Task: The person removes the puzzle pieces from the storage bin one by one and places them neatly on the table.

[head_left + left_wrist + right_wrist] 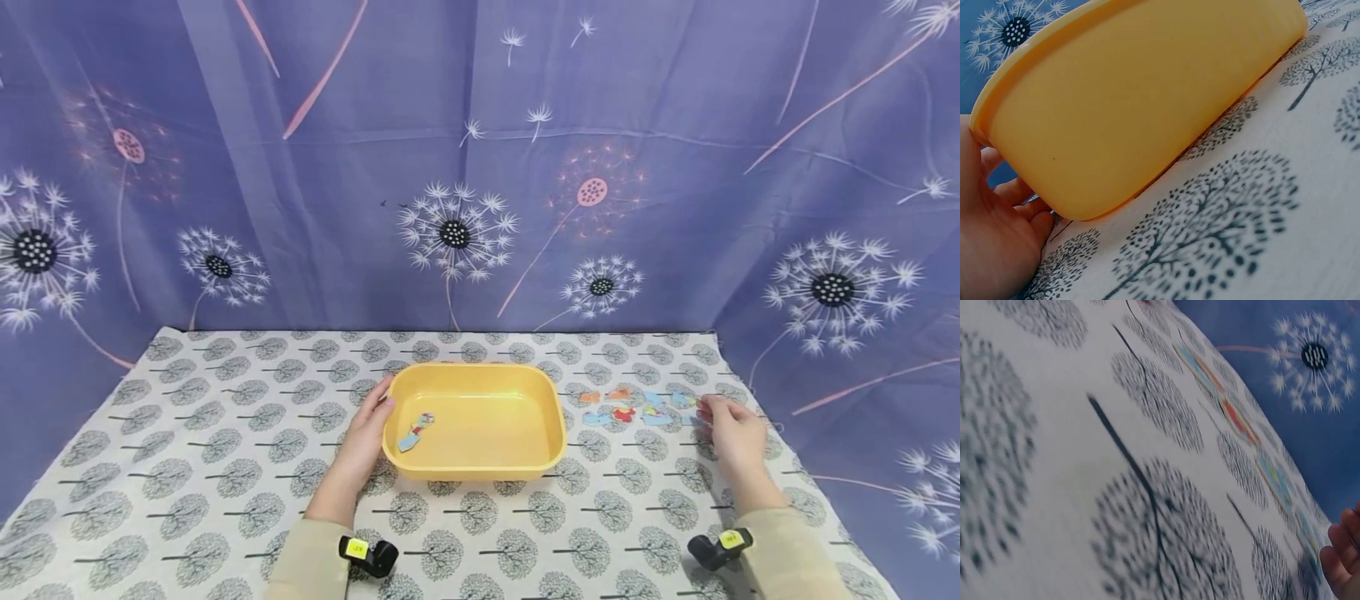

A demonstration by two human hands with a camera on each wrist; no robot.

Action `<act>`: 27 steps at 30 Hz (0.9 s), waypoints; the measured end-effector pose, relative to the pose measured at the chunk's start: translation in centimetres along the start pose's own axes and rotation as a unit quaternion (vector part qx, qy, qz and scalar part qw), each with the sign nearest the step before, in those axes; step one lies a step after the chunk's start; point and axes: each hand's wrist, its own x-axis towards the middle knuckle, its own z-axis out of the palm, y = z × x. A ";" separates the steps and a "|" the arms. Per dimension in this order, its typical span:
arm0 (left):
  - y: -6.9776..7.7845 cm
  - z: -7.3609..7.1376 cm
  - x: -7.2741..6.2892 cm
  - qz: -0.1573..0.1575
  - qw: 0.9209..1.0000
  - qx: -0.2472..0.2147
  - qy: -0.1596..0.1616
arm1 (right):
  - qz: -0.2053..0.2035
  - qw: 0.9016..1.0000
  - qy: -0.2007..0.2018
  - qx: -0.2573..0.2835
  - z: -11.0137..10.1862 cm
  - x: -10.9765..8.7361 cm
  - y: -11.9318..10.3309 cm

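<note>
A yellow plastic basin [480, 473] stands on the tablecloth, and my left hand [366, 433] grips its left end. In the left wrist view the left fingers [1013, 190] curl against the basin's end wall, below the rim. One puzzle-like cutout piece [416, 433], light blue with red and grey, lies inside the basin at the left. Right of the basin lie several small flat pieces [622, 414] in orange, red and light blue. My right hand [733, 433] is at their right end, fingertips right by a light blue piece [688, 418]; whether it pinches that piece I cannot tell.
A white cloth [480, 533] with grey tree prints covers the table. Purple dandelion-print curtains [337, 208] hang behind and on both sides. Each forearm wears a black wrist camera [720, 548] with a yellow label.
</note>
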 end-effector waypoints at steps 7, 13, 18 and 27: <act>0.1 0.1 -0.2 0.003 1.000 0.002 0.000 | -0.086 0.995 -0.050 0.006 2.0 -0.9 -0.9; 0.0 0.1 -0.2 0.003 1.000 -0.001 0.002 | -0.129 0.987 -0.090 0.040 3.7 -1.9 -1.9; -0.1 0.1 0.0 0.003 1.000 0.002 0.003 | -0.131 0.983 -0.119 0.052 5.2 -3.4 -3.7; -0.1 0.0 -0.1 0.005 1.000 0.004 0.006 | -0.150 0.976 -0.155 0.027 8.3 -4.6 -5.5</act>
